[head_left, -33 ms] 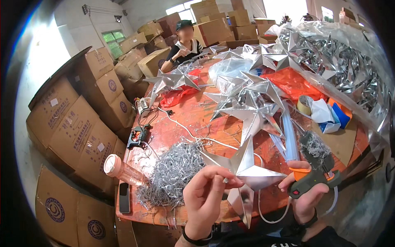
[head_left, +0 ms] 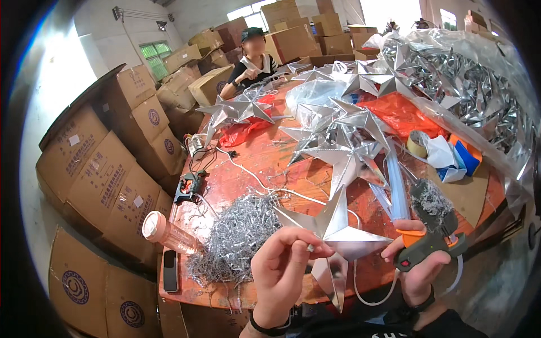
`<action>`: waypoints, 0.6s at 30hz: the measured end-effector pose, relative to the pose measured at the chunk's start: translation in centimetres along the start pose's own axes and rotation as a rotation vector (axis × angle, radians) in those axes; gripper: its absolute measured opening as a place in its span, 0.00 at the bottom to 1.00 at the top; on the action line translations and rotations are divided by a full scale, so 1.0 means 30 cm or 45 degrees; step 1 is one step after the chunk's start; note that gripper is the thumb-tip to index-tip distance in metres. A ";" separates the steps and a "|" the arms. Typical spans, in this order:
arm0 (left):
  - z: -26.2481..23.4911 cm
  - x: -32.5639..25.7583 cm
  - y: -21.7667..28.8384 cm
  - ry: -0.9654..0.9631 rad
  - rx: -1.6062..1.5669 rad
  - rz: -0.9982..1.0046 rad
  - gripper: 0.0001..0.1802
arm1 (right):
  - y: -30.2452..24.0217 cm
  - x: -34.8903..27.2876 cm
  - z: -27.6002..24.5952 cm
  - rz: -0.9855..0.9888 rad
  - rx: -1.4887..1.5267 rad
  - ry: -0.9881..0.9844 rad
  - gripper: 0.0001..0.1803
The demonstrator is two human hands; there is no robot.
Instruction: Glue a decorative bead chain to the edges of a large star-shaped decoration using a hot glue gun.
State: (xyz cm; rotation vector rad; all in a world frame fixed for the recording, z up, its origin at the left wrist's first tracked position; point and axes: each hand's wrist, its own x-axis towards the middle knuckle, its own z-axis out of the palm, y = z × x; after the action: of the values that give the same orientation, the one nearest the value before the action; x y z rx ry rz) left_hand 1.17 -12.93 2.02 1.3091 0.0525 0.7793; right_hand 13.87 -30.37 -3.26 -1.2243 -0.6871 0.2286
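Observation:
My left hand (head_left: 284,276) is closed in a pinch, thumb against forefinger, with a tiny pale silvery bit (head_left: 310,248) at the tips, too small to name. Right behind these fingers is a shiny silver five-pointed star (head_left: 341,232), tilted, its lowest point reaching past the table's near edge. Whether the hidden fingers also hold the star, I cannot tell. In my right hand (head_left: 422,276) is a dark green glue gun (head_left: 417,258) with an orange trigger, strands of tinsel clinging to its body. A heap of silver tinsel (head_left: 239,236) lies left of my left hand.
On the red wooden table (head_left: 259,163) are more silver stars (head_left: 349,152), clear glue sticks (head_left: 397,188), a second glue gun (head_left: 190,186), a pink bottle (head_left: 172,234), a phone (head_left: 170,270) and a white cable. A co-worker (head_left: 253,65) sits across. Cartons (head_left: 96,174) stand left.
The co-worker's raised hand has shifted slightly. My hands, the star and the glue gun look almost unmoved.

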 end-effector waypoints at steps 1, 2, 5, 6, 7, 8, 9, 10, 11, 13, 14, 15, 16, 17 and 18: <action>-0.006 0.000 -0.003 -0.037 -0.043 0.026 0.06 | -0.002 -0.001 0.014 -0.005 0.019 0.055 0.64; 0.002 0.000 0.001 -0.012 0.016 0.009 0.06 | -0.002 -0.002 0.022 -0.010 0.037 0.110 0.64; 0.027 0.002 0.010 0.036 0.111 -0.025 0.11 | 0.007 0.003 0.016 -0.023 0.064 0.077 0.63; 0.030 0.002 0.008 0.031 0.091 -0.027 0.11 | 0.004 0.003 0.016 -0.015 0.045 0.064 0.63; 0.031 0.002 0.007 0.027 0.072 -0.029 0.11 | -0.001 0.005 0.016 -0.007 0.026 0.050 0.64; 0.035 0.001 0.010 0.039 0.084 -0.071 0.10 | -0.004 0.005 0.017 0.000 0.007 0.036 0.64; 0.041 0.001 0.020 0.048 0.095 -0.107 0.10 | -0.006 0.005 0.018 0.006 0.000 0.035 0.63; 0.044 0.001 0.026 0.057 0.106 -0.142 0.09 | -0.008 0.005 0.019 0.012 -0.007 0.034 0.63; 0.039 0.001 0.023 0.015 0.063 -0.126 0.07 | -0.010 0.005 0.019 0.018 -0.014 0.033 0.63; 0.023 0.002 0.015 -0.071 -0.022 -0.087 0.07 | -0.009 0.005 0.021 -0.006 -0.002 0.054 0.63; 0.022 -0.002 0.016 -0.078 -0.010 -0.084 0.07 | -0.007 0.004 0.021 -0.017 0.005 0.064 0.63; 0.023 -0.004 0.018 -0.086 0.006 -0.074 0.07 | -0.004 0.003 0.018 -0.030 0.005 0.053 0.63; 0.025 -0.004 0.022 -0.094 0.022 -0.064 0.07 | 0.000 0.002 0.013 -0.042 0.005 0.043 0.63; 0.030 -0.002 0.026 -0.078 0.013 -0.068 0.06 | 0.000 0.002 0.010 -0.054 0.006 0.032 0.63; 0.034 -0.003 0.025 -0.059 -0.001 -0.087 0.06 | -0.003 -0.001 0.013 -0.050 -0.007 0.056 0.63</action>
State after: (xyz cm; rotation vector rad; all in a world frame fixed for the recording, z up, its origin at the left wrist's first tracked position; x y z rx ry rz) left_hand 1.20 -13.80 2.95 1.3173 0.0593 0.6904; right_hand 13.59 -30.11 -3.12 -1.2168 -0.6730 0.1667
